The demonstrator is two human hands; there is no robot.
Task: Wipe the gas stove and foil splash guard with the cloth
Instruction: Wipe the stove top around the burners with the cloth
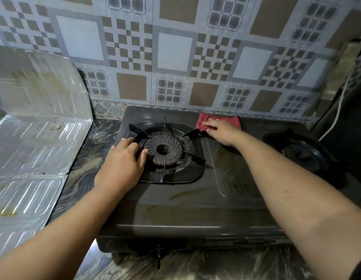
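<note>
Cloth (pixel 219 122): red, under flat right hand (pixel 221 131), long axis across stove (pixel 195 209) rear edge; left hand (pixel 123 160), fingers apparently loosely curled, rests beside burner (pixel 163 150); foil splash guard (pixel 34 122) beyond left hand

The foil splash guard (pixel 38 126) runs off the left edge, its upright panel blurred. The right hand (pixel 222 132) covers the near part of the red cloth (pixel 218 120). The left hand (pixel 123 160) hides the burner's (pixel 163 150) left rim and part of a pan-support prong. The right burner (pixel 303 152) lies in shadow, detail unreadable. Both forearms are cut off by the bottom edge.
</note>
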